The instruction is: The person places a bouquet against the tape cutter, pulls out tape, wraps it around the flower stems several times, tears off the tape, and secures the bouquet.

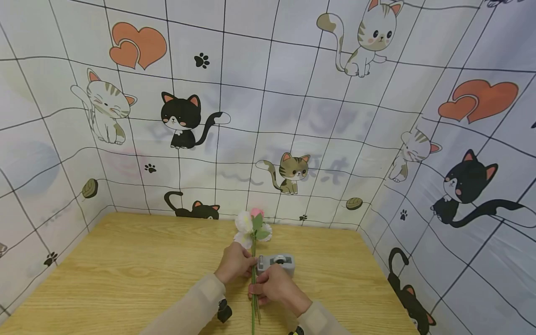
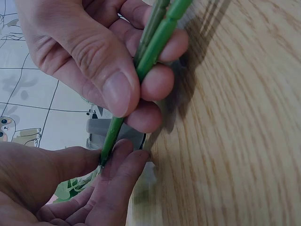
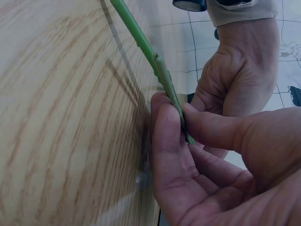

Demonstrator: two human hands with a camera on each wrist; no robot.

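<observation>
A bunch of artificial flowers lies along the table in the head view, with a white bloom (image 1: 244, 221), a pink bloom (image 1: 257, 212) and green leaves (image 1: 262, 231) at the far end. My left hand (image 1: 235, 263) pinches the green stems (image 2: 153, 52) just below the blooms. Closer to me, my right hand (image 1: 276, 284) holds the same stems between thumb and fingers, their lower ends (image 1: 253, 318) sticking out toward me. Right behind that hand stands a grey tape dispenser (image 1: 288, 263), partly hidden by it.
The wood-grain table (image 1: 146, 265) stretches out on both sides of the hands. A cat-patterned cloth (image 1: 238, 116) hangs behind it and along the sides. Dark wrist cameras (image 1: 224, 311) sit at the sleeve ends.
</observation>
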